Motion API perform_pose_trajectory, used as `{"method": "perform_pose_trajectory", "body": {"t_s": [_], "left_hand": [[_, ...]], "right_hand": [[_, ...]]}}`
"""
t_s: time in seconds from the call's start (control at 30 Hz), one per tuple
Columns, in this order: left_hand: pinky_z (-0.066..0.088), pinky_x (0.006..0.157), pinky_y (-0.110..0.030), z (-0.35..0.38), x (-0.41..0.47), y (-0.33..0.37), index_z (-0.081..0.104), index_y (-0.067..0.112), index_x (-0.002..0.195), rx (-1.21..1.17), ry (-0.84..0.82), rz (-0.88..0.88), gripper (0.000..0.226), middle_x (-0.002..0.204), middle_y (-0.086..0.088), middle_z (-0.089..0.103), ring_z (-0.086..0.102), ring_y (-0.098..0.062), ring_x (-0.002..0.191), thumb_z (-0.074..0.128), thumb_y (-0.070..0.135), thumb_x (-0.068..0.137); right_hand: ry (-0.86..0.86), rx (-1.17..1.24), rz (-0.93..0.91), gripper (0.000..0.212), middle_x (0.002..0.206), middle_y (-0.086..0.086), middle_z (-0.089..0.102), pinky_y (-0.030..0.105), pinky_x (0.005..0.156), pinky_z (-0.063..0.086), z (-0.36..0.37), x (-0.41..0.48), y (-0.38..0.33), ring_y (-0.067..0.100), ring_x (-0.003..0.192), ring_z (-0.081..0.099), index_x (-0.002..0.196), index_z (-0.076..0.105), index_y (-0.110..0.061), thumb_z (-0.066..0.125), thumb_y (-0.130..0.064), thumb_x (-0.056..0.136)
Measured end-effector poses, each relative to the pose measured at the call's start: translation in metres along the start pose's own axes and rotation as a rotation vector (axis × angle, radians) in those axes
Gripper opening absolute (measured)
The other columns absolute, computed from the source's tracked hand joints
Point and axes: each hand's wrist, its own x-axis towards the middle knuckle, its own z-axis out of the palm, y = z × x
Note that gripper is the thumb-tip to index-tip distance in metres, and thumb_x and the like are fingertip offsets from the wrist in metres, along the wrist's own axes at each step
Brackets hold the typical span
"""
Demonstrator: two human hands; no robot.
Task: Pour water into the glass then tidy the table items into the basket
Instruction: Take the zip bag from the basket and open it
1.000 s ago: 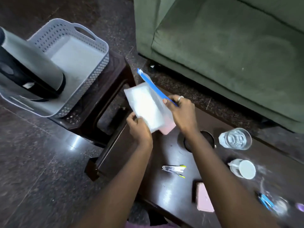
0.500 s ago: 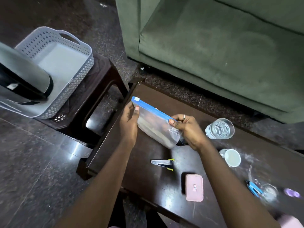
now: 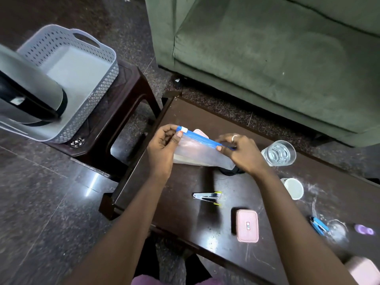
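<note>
A clear zip pouch [image 3: 197, 153] with a blue zip strip is held over the left end of the dark table [image 3: 185, 219]. My left hand [image 3: 162, 149] pinches the strip's left end by its white slider. My right hand [image 3: 240, 151] pinches the strip's right end. Something pink shows inside the pouch. A glass of water [image 3: 278, 153] stands just right of my right hand. The grey perforated basket [image 3: 98, 79] sits on a stool at the left, with a steel kettle [image 3: 28, 93] in it.
On the table lie a white cup [image 3: 293, 188], a nail clipper [image 3: 207, 197], a pink case [image 3: 246, 225], a blue stapler [image 3: 318, 225], a purple item [image 3: 364, 230] and a black round object [image 3: 230, 171] behind the pouch. A green sofa [image 3: 267, 58] stands beyond the table.
The pouch has come down from an upright hold near the basket side to a flatter hold over the table. Both hands now grip the ends of the zip strip.
</note>
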Motion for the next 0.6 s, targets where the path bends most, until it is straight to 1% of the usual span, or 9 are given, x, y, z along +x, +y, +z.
{"method": "perform_pose_trajectory", "body": {"t_s": [0.07,0.17,0.27,0.33,0.37,0.43,0.5,0.53,0.6], "left_hand": [[0.047,0.072,-0.011,-0.001,0.000,0.000,0.063,0.025,0.084,0.000,-0.010,-0.016,0.025,0.081,0.006,0.067,0.059,0.000,0.074,0.061,-0.001,0.083],[0.047,0.071,-0.011,-0.002,-0.001,-0.001,0.063,0.027,0.082,0.003,-0.018,-0.024,0.028,0.076,0.015,0.069,0.060,0.002,0.074,0.060,-0.001,0.084],[0.046,0.073,-0.017,-0.004,-0.001,-0.002,0.061,0.032,0.081,0.055,-0.012,-0.033,0.032,0.077,0.013,0.065,0.058,-0.005,0.076,0.059,0.001,0.085],[0.045,0.072,-0.020,-0.008,0.001,-0.004,0.061,0.036,0.077,0.112,-0.035,-0.025,0.034,0.074,0.017,0.063,0.055,-0.006,0.074,0.058,0.003,0.084],[0.044,0.072,-0.022,-0.010,0.002,-0.004,0.060,0.038,0.075,0.148,-0.060,-0.015,0.033,0.072,0.019,0.062,0.053,-0.006,0.072,0.058,0.006,0.083],[0.042,0.071,-0.027,-0.011,0.005,-0.006,0.058,0.038,0.074,0.234,-0.110,0.012,0.025,0.070,0.016,0.059,0.050,-0.008,0.070,0.056,0.014,0.079],[0.039,0.072,-0.030,-0.010,0.008,-0.008,0.056,0.039,0.074,0.287,-0.117,0.028,0.023,0.070,0.013,0.056,0.048,-0.011,0.071,0.054,0.017,0.079],[0.039,0.073,-0.029,-0.010,0.011,-0.009,0.056,0.038,0.073,0.279,-0.084,0.016,0.023,0.071,0.014,0.056,0.048,-0.010,0.073,0.053,0.017,0.079],[0.038,0.077,-0.028,-0.013,0.021,-0.009,0.056,0.038,0.072,0.200,0.038,-0.025,0.022,0.069,0.021,0.057,0.047,-0.006,0.075,0.053,0.017,0.079]], "right_hand": [[0.024,0.038,-0.071,0.023,0.114,0.003,0.069,0.028,0.094,0.042,0.010,0.001,-0.021,0.018,0.107,0.060,0.109,0.068,-0.019,0.061,-0.020,0.088],[0.028,0.143,-0.126,0.029,0.118,0.004,0.068,0.021,0.093,0.039,0.031,0.005,-0.051,0.016,0.109,0.060,0.115,0.065,-0.016,0.061,-0.024,0.088],[0.113,0.178,-0.151,0.026,0.104,0.007,0.071,0.026,0.084,0.045,0.046,0.009,-0.068,0.022,0.098,0.063,0.108,0.068,-0.014,0.066,-0.025,0.085],[0.184,0.168,-0.173,0.019,0.093,0.006,0.072,0.022,0.073,0.042,0.051,0.012,-0.071,0.022,0.088,0.063,0.100,0.072,-0.011,0.068,-0.017,0.082],[0.199,0.162,-0.164,0.017,0.088,0.005,0.071,0.022,0.070,0.041,0.051,0.012,-0.071,0.021,0.084,0.062,0.097,0.073,-0.011,0.069,-0.016,0.081],[0.201,0.136,-0.118,0.015,0.080,0.001,0.066,0.030,0.069,0.044,0.052,0.012,-0.066,0.020,0.078,0.058,0.093,0.074,-0.015,0.070,-0.018,0.079],[0.209,0.116,-0.051,0.015,0.081,0.002,0.069,0.036,0.072,0.048,0.052,0.011,-0.058,0.020,0.075,0.057,0.091,0.075,-0.017,0.072,-0.020,0.076],[0.215,0.111,-0.007,0.016,0.085,0.005,0.072,0.037,0.073,0.049,0.050,0.009,-0.053,0.022,0.077,0.059,0.091,0.075,-0.016,0.073,-0.020,0.075],[0.212,0.084,0.083,0.017,0.091,0.010,0.074,0.034,0.075,0.048,0.044,0.005,-0.037,0.024,0.080,0.062,0.089,0.075,-0.015,0.074,-0.021,0.073]]}}
